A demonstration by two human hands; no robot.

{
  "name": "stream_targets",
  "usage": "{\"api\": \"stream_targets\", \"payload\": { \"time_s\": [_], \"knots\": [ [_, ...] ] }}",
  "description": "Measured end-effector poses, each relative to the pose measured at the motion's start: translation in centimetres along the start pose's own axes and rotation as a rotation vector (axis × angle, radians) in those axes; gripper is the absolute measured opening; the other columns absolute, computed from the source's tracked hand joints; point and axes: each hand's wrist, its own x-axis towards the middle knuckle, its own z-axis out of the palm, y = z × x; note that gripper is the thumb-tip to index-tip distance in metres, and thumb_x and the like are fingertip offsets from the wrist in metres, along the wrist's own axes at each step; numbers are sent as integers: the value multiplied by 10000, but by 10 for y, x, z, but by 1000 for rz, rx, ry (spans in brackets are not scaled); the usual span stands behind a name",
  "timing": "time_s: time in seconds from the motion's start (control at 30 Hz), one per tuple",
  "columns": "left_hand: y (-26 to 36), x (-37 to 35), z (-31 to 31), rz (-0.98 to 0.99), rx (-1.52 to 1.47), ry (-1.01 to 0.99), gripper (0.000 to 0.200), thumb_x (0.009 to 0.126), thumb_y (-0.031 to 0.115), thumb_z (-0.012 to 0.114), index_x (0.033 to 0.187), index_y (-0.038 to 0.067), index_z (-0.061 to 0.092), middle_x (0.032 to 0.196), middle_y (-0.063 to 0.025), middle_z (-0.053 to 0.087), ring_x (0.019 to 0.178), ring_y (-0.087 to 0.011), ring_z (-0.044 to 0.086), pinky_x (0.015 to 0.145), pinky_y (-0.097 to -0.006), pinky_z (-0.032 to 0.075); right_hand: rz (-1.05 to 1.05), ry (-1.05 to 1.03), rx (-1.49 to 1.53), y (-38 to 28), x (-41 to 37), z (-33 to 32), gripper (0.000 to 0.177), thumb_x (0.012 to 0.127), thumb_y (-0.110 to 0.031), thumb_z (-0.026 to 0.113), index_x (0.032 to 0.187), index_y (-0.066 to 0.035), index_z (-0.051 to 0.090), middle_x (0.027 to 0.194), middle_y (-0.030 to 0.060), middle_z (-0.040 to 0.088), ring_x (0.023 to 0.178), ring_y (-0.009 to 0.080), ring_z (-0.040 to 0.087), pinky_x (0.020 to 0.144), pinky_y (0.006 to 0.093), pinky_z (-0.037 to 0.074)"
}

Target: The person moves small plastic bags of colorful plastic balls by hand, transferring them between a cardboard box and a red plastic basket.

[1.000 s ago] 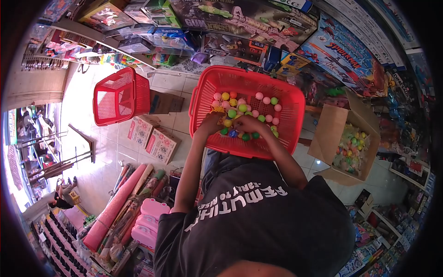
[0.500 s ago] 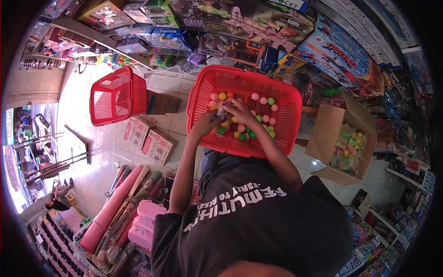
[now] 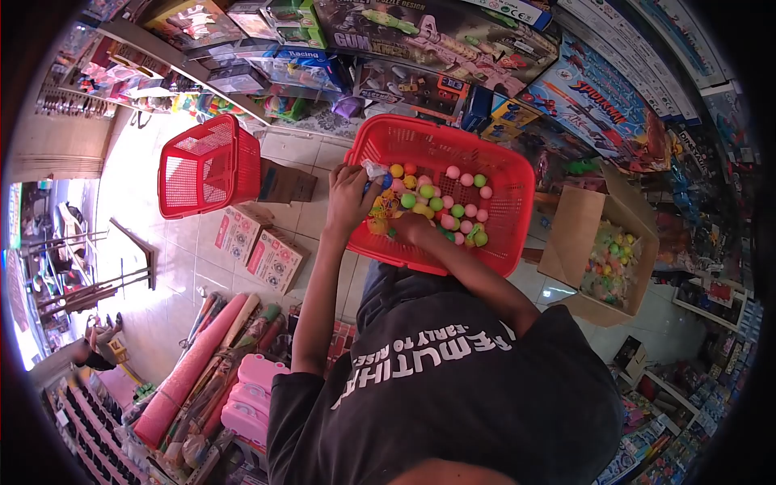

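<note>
My left hand [image 3: 349, 196] is at the left wall of a large red plastic basket [image 3: 521, 194], its fingers closed on a small clear plastic bag [image 3: 375, 170]. A blue ball [image 3: 386, 183] shows right beside these fingers. Lower in the basket, my right hand [image 3: 414, 229] reaches down among small coloured balls, its fingertips hidden. Around the hands lie yellow, green and pink balls, such as a pink ball [image 3: 453, 172] and a green ball [image 3: 480, 180]. Some yellow, net-like pieces [image 3: 383, 204] sit between the two hands.
To the right stands an open cardboard box [image 3: 572, 234] with bagged coloured balls. A second red basket [image 3: 208, 166] is on the left, near printed cartons [image 3: 275, 257]. Boxed toys [image 3: 440, 40] line the far shelves. Pink rolls [image 3: 190, 372] lie at lower left.
My left hand has moved left and up to the basket's side with the clear bag. My right hand has left the bag and dropped lower among the balls, uncovering more of them.
</note>
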Motion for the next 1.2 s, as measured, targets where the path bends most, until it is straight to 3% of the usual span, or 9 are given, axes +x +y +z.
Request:
{"api": "stream_targets", "payload": {
  "time_s": [0.2, 0.33, 0.63, 0.7, 0.83, 0.9, 1.07, 1.17, 1.2],
  "knots": [
    [-7, -7, 9, 57, 21, 3, 228, 815, 246, 572, 859, 23, 599, 816, -128, 631, 897, -258, 555, 942, -457, 294, 94, -23, 65, -1, -4, -9, 301, 734, -273, 560, 917, -51, 648, 928, 159, 632, 885, 310, 611, 747, 425, 486],
    [-9, -9, 8, 104, 43, -32, 254, 815, 267, 567, 850, 18, 603, 809, -129, 628, 912, -254, 554, 963, -473, 265, 201, -3, 32, -15, 15, 0, 303, 728, -254, 558, 921, -38, 649, 924, 161, 635, 875, 298, 617, 743, 421, 487],
    [-9, -9, 9, 83, 32, -55, 242, 815, 250, 565, 876, 19, 608, 811, -125, 630, 905, -260, 552, 960, -475, 253, 40, -81, 80, 9, 46, 32, 206, 723, -183, 556, 827, -38, 660, 789, 163, 640, 736, 294, 621, 629, 402, 483],
    [-8, -9, 8, 87, 8, -57, 243, 816, 251, 564, 871, 19, 608, 813, -123, 630, 906, -259, 552, 961, -474, 252, -351, -86, -60, 23, 51, 39, 171, 719, -192, 575, 763, -46, 652, 729, 144, 634, 680, 278, 611, 592, 381, 467],
    [-10, -10, 9, 93, 13, -63, 243, 816, 264, 564, 856, 28, 599, 782, -113, 628, 887, -252, 564, 969, -483, 243, -149, -117, 232, 15, 11, 2, 185, 719, -234, 616, 778, -59, 640, 730, 111, 630, 674, 247, 604, 600, 343, 460],
    [-11, -10, 11, 109, 0, -69, 241, 816, 261, 563, 858, 26, 595, 783, -116, 628, 889, -255, 566, 968, -486, 241, 18, 79, 550, 19, -7, 1, 244, 703, -238, 611, 819, -24, 628, 767, 126, 635, 711, 254, 613, 636, 354, 466],
    [-10, -11, 12, 176, -31, -39, 217, 812, 234, 568, 858, 23, 582, 800, -124, 628, 886, -266, 576, 969, -500, 235, 11, 286, 678, 18, -58, -10, 239, 750, -239, 619, 834, -15, 605, 784, 98, 633, 743, 192, 611, 655, 310, 465],
    [-5, -10, 7, 321, -50, 12, 189, 806, 188, 577, 872, 10, 571, 795, -145, 615, 860, -288, 581, 882, -470, 354, 44, 429, 838, 19, -77, -5, 193, 772, -179, 617, 847, -5, 580, 801, 83, 618, 771, 163, 603, 682, 282, 468],
    [-1, -12, 6, 130, -153, -119, 179, 803, 163, 578, 891, 7, 567, 809, -155, 606, 850, -301, 580, 809, -448, 399, 78, 512, 910, 19, -83, -2, 167, 776, -141, 612, 842, 6, 567, 794, 77, 607, 763, 161, 601, 684, 277, 471]
  ]
}}
